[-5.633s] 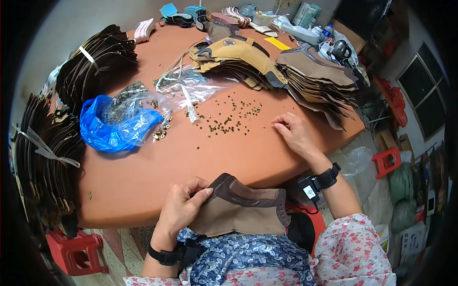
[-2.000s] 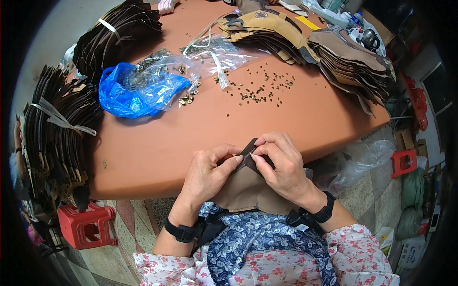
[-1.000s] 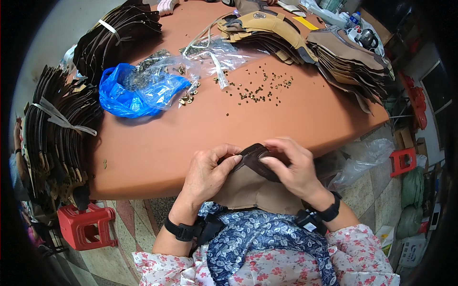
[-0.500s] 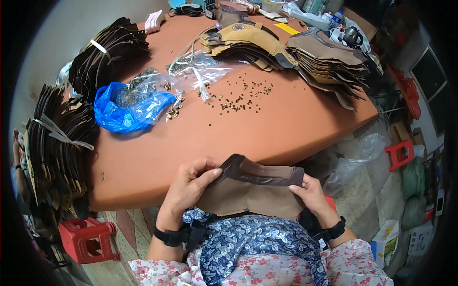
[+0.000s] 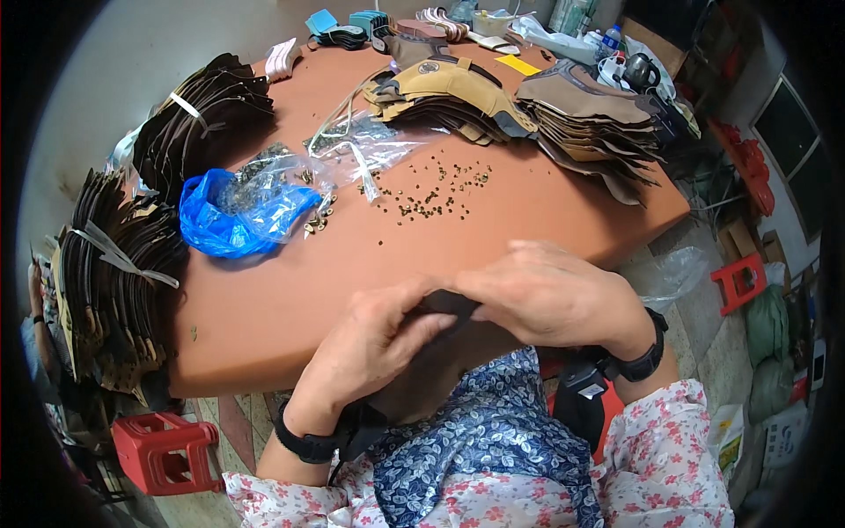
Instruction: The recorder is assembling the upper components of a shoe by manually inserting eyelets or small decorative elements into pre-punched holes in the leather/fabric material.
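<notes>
A brown shoe upper point(image 5: 427, 374) with a dark trim is held up at the table's near edge, in front of my apron. My left hand point(image 5: 365, 334) is closed on its dark edge, thumb and fingers pinching. My right hand point(image 5: 550, 299) reaches across and grips the same edge, its fingertips close to the left hand's. The backs of both hands hide much of the upper. Beyond them, many small brass-coloured metal pieces, like eyelets or rivets point(image 5: 427, 209), lie scattered on the orange-brown table point(image 5: 290, 304).
A blue plastic bag point(image 5: 207, 229) and clear bags point(image 5: 387, 145) of small metal parts lie left of centre. Tied dark bundles point(image 5: 114, 282) line the left edge. Stacks of tan point(image 5: 449, 88) and brown uppers point(image 5: 590, 101) stand at the back. Red stools point(image 5: 167, 449) flank the table.
My right hand has moved left and up, from the upper's right end to beside my left hand. The upper, spread flat before, is now bunched and turned between them.
</notes>
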`<state>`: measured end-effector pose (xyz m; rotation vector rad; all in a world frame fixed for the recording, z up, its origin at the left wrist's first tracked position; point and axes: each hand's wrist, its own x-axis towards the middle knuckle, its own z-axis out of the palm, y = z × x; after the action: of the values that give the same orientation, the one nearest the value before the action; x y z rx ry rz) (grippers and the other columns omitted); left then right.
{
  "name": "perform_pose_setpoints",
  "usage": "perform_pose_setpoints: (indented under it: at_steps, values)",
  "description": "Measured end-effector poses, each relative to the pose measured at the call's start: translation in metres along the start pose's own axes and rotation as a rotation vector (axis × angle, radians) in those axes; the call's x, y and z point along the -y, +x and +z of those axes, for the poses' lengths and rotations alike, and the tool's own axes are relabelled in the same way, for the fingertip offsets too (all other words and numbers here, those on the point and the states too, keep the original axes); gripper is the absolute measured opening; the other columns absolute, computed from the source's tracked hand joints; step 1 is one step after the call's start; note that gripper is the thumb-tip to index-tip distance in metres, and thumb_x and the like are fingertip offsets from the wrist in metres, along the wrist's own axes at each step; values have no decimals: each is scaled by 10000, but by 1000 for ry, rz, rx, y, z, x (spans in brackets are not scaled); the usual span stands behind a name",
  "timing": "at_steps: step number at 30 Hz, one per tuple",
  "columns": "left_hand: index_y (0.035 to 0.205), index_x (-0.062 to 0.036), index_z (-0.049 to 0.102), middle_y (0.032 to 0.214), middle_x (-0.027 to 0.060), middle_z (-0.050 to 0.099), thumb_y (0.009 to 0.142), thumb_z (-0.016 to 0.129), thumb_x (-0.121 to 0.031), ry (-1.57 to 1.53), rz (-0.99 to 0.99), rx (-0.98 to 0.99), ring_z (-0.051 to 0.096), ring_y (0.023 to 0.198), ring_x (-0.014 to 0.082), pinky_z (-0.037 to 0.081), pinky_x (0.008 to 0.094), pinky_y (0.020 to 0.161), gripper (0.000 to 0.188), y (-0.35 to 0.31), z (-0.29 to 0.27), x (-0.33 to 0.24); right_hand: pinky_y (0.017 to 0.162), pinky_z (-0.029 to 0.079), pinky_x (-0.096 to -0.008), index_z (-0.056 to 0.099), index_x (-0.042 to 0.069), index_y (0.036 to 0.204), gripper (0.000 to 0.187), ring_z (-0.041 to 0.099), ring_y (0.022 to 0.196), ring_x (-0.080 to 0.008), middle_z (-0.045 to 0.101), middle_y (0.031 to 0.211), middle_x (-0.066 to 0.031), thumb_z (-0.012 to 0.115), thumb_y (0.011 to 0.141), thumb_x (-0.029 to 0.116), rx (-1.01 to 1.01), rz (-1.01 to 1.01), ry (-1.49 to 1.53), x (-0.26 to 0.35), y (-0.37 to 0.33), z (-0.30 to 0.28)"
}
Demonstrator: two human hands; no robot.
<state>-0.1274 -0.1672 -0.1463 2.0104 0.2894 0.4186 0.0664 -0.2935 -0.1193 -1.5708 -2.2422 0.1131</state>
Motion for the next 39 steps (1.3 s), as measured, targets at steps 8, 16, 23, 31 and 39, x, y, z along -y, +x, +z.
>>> perform_pose_setpoints:
  at_steps: [8,16,23,31,39]
  values:
    - [1045,23,660,941,38,680,886,624,39,-400,227,-645,610,856,96,480,235,788,164,-11,-19,40,650,509,-251,671,-24,985,166,633,726,-94,699,861,-60,662,873,98,-654,345,338,-32,11,-18]
    - [1007,11,679,901,10,671,871,628,38,-460,-19,-287,593,823,75,481,237,759,148,-24,4,78,711,505,-340,680,4,938,158,655,768,-252,683,870,-149,635,839,118,-539,698,119,-130,-14,40]
    - [965,16,671,976,105,687,852,617,82,-480,90,-580,633,891,144,507,279,797,141,-28,-10,76,758,498,-379,672,10,915,134,647,839,-314,674,887,-149,632,831,106,-536,683,94,-150,5,58]
    - [914,39,657,896,149,696,813,616,97,-273,159,-369,678,851,218,532,302,768,124,-30,-2,59,783,496,-404,679,29,921,129,640,874,-321,671,918,-134,624,845,118,-506,695,5,-174,10,65]
    - [1107,33,595,947,13,642,883,628,6,-552,-170,-472,593,858,75,484,233,788,228,-12,14,69,754,481,-396,690,33,939,135,622,847,-323,649,880,-124,656,837,114,-451,624,-180,-200,19,71]
